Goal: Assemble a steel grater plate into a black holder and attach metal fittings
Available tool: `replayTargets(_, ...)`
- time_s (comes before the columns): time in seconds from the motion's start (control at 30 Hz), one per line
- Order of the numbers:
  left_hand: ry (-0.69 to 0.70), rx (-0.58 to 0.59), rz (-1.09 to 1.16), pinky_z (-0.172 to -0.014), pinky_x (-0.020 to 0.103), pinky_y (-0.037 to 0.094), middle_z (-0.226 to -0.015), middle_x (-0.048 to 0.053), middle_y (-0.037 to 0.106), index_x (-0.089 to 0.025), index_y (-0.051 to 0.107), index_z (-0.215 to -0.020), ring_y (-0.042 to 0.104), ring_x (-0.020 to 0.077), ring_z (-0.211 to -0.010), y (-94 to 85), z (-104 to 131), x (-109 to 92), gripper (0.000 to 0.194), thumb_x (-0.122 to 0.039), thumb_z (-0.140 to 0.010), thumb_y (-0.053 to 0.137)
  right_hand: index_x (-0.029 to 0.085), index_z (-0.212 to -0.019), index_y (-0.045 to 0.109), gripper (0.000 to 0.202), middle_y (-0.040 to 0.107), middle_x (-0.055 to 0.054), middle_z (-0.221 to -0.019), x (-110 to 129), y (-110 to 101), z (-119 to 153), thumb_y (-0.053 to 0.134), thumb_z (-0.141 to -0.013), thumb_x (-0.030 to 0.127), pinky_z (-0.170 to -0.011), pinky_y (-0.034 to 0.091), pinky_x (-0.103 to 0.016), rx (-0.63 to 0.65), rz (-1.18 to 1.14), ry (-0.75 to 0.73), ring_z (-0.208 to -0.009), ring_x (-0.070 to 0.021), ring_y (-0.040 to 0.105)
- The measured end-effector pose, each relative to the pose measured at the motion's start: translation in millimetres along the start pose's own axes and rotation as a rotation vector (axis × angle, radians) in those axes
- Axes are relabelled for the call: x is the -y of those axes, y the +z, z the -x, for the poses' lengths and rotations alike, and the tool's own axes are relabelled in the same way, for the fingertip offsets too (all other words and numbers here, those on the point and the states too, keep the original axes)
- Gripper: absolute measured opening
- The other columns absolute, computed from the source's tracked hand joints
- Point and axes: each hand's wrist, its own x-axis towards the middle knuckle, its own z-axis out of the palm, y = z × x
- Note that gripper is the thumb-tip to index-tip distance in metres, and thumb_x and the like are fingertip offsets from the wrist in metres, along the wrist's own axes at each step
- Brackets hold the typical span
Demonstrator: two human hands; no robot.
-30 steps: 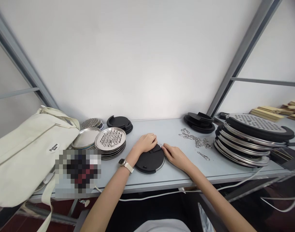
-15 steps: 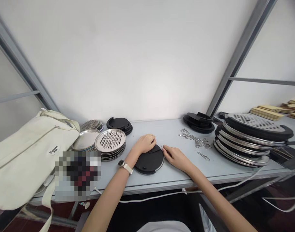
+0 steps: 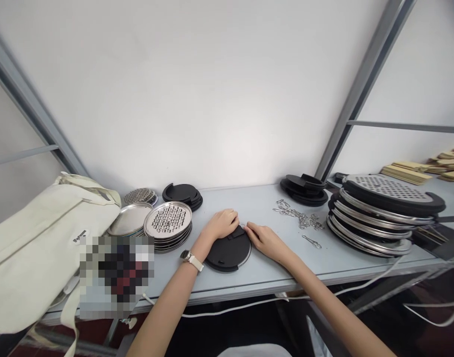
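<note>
A round black plastic disc point(image 3: 227, 255) with a raised block near its top edge lies flat on the table in front of me. My left hand point(image 3: 222, 224) is closed over its upper left edge, with the fingers curled down. At the upper right rim my right hand point(image 3: 262, 238) pinches with thumb and forefinger. A bit of shiny wire shows by those fingertips, like the loose wire clips point(image 3: 304, 219) lying to the right; the fingers mostly hide it. One wire clip lies apart, nearer the front.
Perforated metal grater discs point(image 3: 167, 220), plain metal discs point(image 3: 130, 219) and black holders point(image 3: 182, 193) are stacked on the left, beside a cream bag point(image 3: 44, 248). More black holders point(image 3: 304, 188) and a tall stack of assembled discs point(image 3: 383, 213) stand right. A white cable point(image 3: 241, 306) runs along the front edge.
My right fingertips have shifted slightly left along the disc's upper rim. My left hand keeps its hold on the disc. The whole view has tilted a little.
</note>
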Motion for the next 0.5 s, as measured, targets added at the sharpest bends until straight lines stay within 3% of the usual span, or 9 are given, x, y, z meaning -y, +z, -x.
replayTargets(0.5, 0.005, -0.01, -0.004, -0.073, 0.028, 0.041, -0.083, 0.004, 0.056, -0.018, 0.052, -0.08, 0.054, 0.0166, -0.077, 2.1, 0.0, 2.3, 0.023, -0.023, -0.09, 0.032, 0.021, -0.068, 0.037, 0.028, 0.04, 0.004, -0.055, 3.4, -5.1, 8.3, 0.028, -0.092, 0.03, -0.053, 0.028, -0.022, 0.022, -0.062, -0.005, -0.05, -0.011, 0.039)
